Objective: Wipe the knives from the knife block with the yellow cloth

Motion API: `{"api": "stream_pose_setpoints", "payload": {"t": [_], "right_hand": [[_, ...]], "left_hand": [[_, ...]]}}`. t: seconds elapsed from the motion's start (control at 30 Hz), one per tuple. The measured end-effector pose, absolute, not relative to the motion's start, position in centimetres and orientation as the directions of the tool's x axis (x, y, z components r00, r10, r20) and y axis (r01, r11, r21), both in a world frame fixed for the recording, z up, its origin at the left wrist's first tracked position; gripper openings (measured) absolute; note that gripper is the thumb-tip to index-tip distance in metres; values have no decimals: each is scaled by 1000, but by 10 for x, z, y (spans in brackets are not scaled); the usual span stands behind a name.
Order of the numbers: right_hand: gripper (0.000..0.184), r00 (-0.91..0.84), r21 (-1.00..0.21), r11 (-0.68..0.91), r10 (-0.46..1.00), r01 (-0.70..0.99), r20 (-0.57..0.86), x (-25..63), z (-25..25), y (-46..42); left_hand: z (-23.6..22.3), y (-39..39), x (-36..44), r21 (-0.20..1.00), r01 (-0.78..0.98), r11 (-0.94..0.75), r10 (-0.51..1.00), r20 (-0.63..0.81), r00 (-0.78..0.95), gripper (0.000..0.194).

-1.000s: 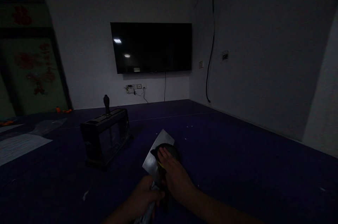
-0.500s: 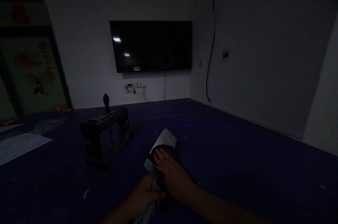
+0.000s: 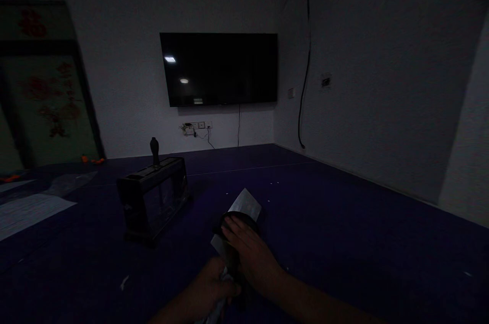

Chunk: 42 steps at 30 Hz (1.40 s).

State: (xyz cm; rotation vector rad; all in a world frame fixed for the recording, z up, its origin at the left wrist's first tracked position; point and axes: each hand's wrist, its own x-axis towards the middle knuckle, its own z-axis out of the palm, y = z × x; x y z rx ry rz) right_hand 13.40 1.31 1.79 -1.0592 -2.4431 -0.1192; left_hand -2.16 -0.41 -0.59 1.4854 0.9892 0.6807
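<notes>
In the dim head view, my left hand (image 3: 214,283) is closed around a pale, crinkled grip or strip (image 3: 214,312) low in the middle. My right hand (image 3: 254,255) lies over a dark round piece (image 3: 249,220), its fingers together across the top and its thumb hidden. From beneath the round piece a flat grey-white blade-like plate (image 3: 247,203) sticks out at a tilt. Another pale corner of it shows beside the left hand. How these parts join is too dark to make out.
A black open frame with an upright knob (image 3: 154,152) stands left on the dark purple surface (image 3: 336,242). White papers (image 3: 36,212) and clear plastic (image 3: 72,181) lie far left. Small white scraps are scattered about. A television (image 3: 225,69) hangs on the back wall, with a loose cable (image 3: 305,84) at right.
The plate and round piece have shifted slightly to the right and turned a little, showing more of the plate's face. Both hands keep nearly the same place.
</notes>
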Motion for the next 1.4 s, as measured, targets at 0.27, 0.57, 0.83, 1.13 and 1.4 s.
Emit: {"api": "stream_pose_setpoints", "payload": {"t": [0.27,0.57,0.83,1.13,1.4], "right_hand": [[75,-505,-183,628,739,757,445,137,13,20],[65,-409,-228,592,740,773,534,139,5,22],[70,-477,-201,642,711,740,517,138,6,22],[79,-622,-187,753,635,631,458,136,21,13],[72,-439,-303,697,670,650,599,135,0,29]], "left_hand": [[-1,-7,-20,978,190,83,903,-155,402,41],[-8,-5,-23,986,154,66,893,-127,433,46],[-4,-7,-22,974,220,60,901,-148,409,36],[-1,-6,-23,960,279,29,874,-159,458,34],[-1,-3,-22,974,227,20,859,-133,495,34]]}}
